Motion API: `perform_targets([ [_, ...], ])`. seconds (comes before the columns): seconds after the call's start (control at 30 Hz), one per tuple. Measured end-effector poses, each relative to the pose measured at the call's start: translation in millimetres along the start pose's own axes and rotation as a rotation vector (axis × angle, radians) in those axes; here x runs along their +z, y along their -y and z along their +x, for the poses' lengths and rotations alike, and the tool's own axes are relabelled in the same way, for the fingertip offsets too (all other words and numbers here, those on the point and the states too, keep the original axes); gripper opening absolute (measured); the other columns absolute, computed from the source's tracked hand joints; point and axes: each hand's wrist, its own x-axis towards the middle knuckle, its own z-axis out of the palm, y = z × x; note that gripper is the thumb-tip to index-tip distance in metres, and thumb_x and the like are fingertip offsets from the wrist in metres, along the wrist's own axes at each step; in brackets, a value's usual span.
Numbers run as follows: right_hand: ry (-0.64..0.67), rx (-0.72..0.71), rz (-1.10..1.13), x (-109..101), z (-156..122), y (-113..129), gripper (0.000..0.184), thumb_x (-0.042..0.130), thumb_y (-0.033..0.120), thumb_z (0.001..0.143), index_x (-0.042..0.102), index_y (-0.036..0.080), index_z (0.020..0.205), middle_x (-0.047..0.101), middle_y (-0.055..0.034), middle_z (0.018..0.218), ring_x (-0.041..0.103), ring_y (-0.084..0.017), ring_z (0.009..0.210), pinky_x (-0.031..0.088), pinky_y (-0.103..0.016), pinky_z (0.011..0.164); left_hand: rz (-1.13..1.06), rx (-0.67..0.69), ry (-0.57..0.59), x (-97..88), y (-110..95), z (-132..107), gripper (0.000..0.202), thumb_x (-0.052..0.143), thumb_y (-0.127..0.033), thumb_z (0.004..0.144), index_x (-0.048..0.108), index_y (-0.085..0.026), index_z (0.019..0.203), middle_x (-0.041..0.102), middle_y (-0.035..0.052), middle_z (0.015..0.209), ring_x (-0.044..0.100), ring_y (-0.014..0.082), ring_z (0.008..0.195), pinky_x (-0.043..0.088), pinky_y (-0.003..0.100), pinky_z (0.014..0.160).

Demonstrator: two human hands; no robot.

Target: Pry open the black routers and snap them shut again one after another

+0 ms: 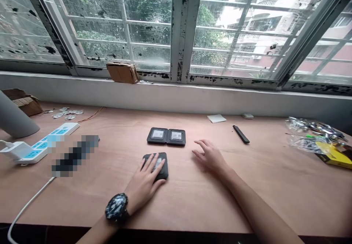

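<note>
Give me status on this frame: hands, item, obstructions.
Left hand flat on black square device. Right hand open, fingers spread, nearest paired black devices. Nothing seen between hands and pair.

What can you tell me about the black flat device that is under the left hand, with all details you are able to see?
The black device is a small, flat block with rounded corners and a matte, plastic look. It lies flat on the wooden desk top, and the left hand rests on it with spread fingers, covering most of it. A pale grey patch, probably a label, shows between the fingers; any print is unreadable. No ports or buttons can be seen. It sits just in front of two similar black units, without touching them.
</note>
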Motion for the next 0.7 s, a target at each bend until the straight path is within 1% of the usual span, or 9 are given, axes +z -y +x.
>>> perform_targets([
  [0.07, -0.049, -0.060, -0.022, 10, 4, 12, 0.042, 0.058, 0.040, 0.097, 0.058, 0.025, 0.136, 0.066, -0.0116, 0.127, 0.062, -0.031, 0.115, 0.051, -0.046, 0.097, 0.046, -0.045, -0.038, -6.1, 23, -15, 0.065, 0.054, -0.052, 0.100, 0.036, -0.029, 0.157, 0.031, 0.0114, 0.164, 0.035, 0.0371, 0.148, 0.039, 0.056, 0.114],
  [0.17, -0.022, -0.147, -0.069, 30, 15, 31, 0.049, 0.054, 0.038, 0.099, 0.050, 0.022, 0.146, 0.060, -0.0139, 0.140, 0.057, -0.033, 0.126, 0.045, -0.050, 0.106, 0.091, -0.124, -0.061, -12.5, 58, -33, 0.060, 0.052, -0.053, 0.100, 0.041, -0.032, 0.155, 0.033, 0.0094, 0.164, 0.037, 0.0382, 0.147, 0.037, 0.058, 0.116],
  [0.23, 0.015, -0.181, -0.089, 43, 24, 41, 0.057, 0.052, 0.039, 0.100, 0.042, 0.020, 0.152, 0.052, -0.0149, 0.150, 0.050, -0.033, 0.135, 0.041, -0.051, 0.111, 0.098, -0.186, -0.064, -12.8, 82, -37, 0.058, 0.050, -0.052, 0.101, 0.043, -0.031, 0.154, 0.037, 0.0091, 0.162, 0.039, 0.0382, 0.146, 0.037, 0.058, 0.115],
  [0.3, 0.047, -0.194, -0.102, 54, 33, 47, 0.065, 0.049, 0.044, 0.101, 0.032, 0.018, 0.158, 0.042, -0.0151, 0.159, 0.041, -0.032, 0.145, 0.036, -0.051, 0.116, 0.099, -0.239, -0.061, -10.1, 107, -35, 0.056, 0.046, -0.051, 0.103, 0.044, -0.029, 0.154, 0.039, 0.0103, 0.160, 0.038, 0.0375, 0.146, 0.038, 0.056, 0.115],
  [0.37, 0.089, -0.201, -0.110, 62, 39, 50, 0.067, 0.044, 0.047, 0.102, 0.029, 0.016, 0.159, 0.036, -0.0147, 0.163, 0.034, -0.030, 0.150, 0.033, -0.049, 0.119, 0.091, -0.270, -0.031, -6.1, 132, -25, 0.057, 0.044, -0.051, 0.103, 0.044, -0.026, 0.154, 0.038, 0.0116, 0.161, 0.034, 0.0372, 0.148, 0.034, 0.056, 0.117],
  [0.4, 0.107, -0.201, -0.112, 64, 39, 51, 0.066, 0.043, 0.048, 0.103, 0.030, 0.016, 0.159, 0.035, -0.0145, 0.163, 0.032, -0.029, 0.151, 0.032, -0.048, 0.120, 0.081, -0.283, -0.014, -4.1, 143, -18, 0.058, 0.043, -0.051, 0.103, 0.044, -0.023, 0.154, 0.038, 0.0130, 0.161, 0.033, 0.0377, 0.149, 0.033, 0.057, 0.118],
  [0.5, 0.119, -0.195, -0.116, 62, 31, 56, 0.062, 0.042, 0.047, 0.103, 0.038, 0.014, 0.156, 0.039, -0.0149, 0.161, 0.034, -0.029, 0.150, 0.031, -0.049, 0.121, 0.048, -0.291, 0.016, 0.9, 168, 8, 0.061, 0.041, -0.054, 0.103, 0.043, -0.020, 0.154, 0.035, 0.0145, 0.162, 0.028, 0.0384, 0.150, 0.031, 0.058, 0.118],
  [0.6, 0.116, -0.194, -0.113, 48, 7, 65, 0.059, 0.044, 0.044, 0.103, 0.042, 0.014, 0.154, 0.041, -0.0157, 0.159, 0.037, -0.030, 0.148, 0.033, -0.050, 0.120, 0.031, -0.248, 0.032, 5.7, 178, 34, 0.066, 0.045, -0.059, 0.100, 0.041, -0.021, 0.155, 0.035, 0.0141, 0.162, 0.028, 0.0378, 0.150, 0.031, 0.055, 0.118],
  [0.7, 0.130, -0.195, -0.110, 31, -26, 80, 0.058, 0.046, 0.041, 0.103, 0.042, 0.013, 0.154, 0.042, -0.0159, 0.159, 0.039, -0.031, 0.147, 0.036, -0.051, 0.119, 0.023, -0.204, 0.043, 12.2, 176, 53, 0.066, 0.045, -0.059, 0.101, 0.037, -0.025, 0.157, 0.034, 0.0120, 0.163, 0.028, 0.0368, 0.150, 0.031, 0.053, 0.118],
])
